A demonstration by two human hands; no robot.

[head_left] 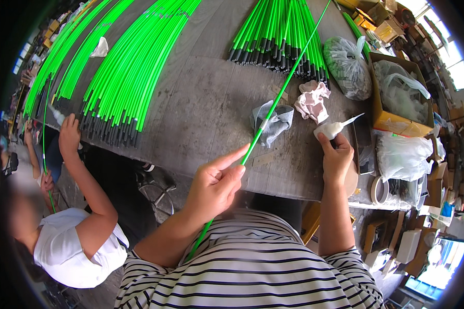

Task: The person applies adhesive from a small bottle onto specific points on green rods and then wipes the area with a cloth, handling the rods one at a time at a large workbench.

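Observation:
A long thin bright green rod (294, 67) runs slantwise from my lap up across the table, with my left hand (216, 183) closed around it. Partway along the rod is a pale band (264, 124). My right hand (337, 154) grips a small white squeeze bottle (329, 130), whose thin clear nozzle points up and to the right, apart from the rod. A grey cloth (273, 123) lies on the table behind the rod. Just beyond the bottle sits a crumpled pinkish cloth (312, 101).
Black-tipped green rods lie in a fanned bundle (278, 41) and a wide row (134, 77). At right are a filled plastic bag (348, 67), a cardboard box (397, 126) and a tape roll (380, 190). On the left a co-worker (77, 242) handles another green rod.

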